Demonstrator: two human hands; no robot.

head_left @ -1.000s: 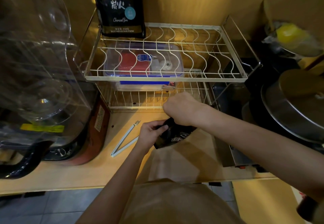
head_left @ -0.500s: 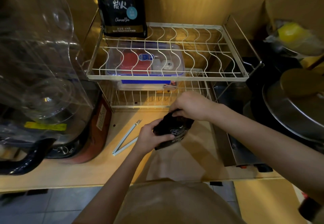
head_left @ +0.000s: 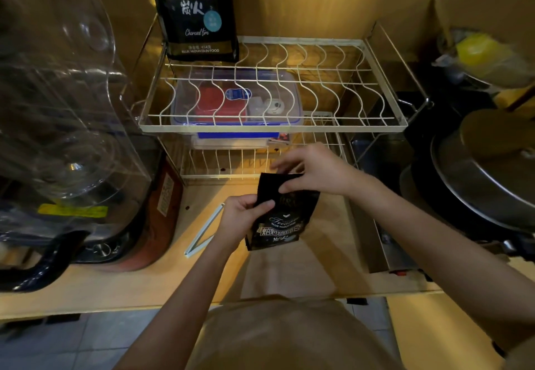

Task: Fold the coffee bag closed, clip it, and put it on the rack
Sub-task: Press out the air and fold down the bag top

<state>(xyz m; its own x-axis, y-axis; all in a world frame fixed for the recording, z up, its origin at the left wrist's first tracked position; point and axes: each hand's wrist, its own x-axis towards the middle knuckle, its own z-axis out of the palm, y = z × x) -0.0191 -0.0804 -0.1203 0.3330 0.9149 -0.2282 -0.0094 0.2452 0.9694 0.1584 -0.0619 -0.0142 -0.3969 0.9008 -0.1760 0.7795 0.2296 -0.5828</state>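
Observation:
A small black coffee bag (head_left: 282, 222) with white lettering stands upright on the wooden counter, below the wire rack (head_left: 272, 128). My left hand (head_left: 246, 219) grips its left side with the thumb across the front. My right hand (head_left: 312, 171) pinches the bag's top edge from above. A pale, long bag clip (head_left: 204, 232) lies hinged apart in a V on the counter, just left of my left hand. The rack's upper shelf holds a large black coffee bag (head_left: 197, 10) at its back left corner.
A clear plastic box (head_left: 236, 103) with red contents sits on the lower shelf. A transparent-lidded appliance (head_left: 66, 126) fills the left side. A metal pot lid (head_left: 492, 172) and dark cookware crowd the right. The counter's front edge (head_left: 173, 303) runs below my arms.
The bag went from crumpled and tilted under both hands to upright with its front label showing. My right hand rose to the top edge; my left hand shifted onto the bag's left side.

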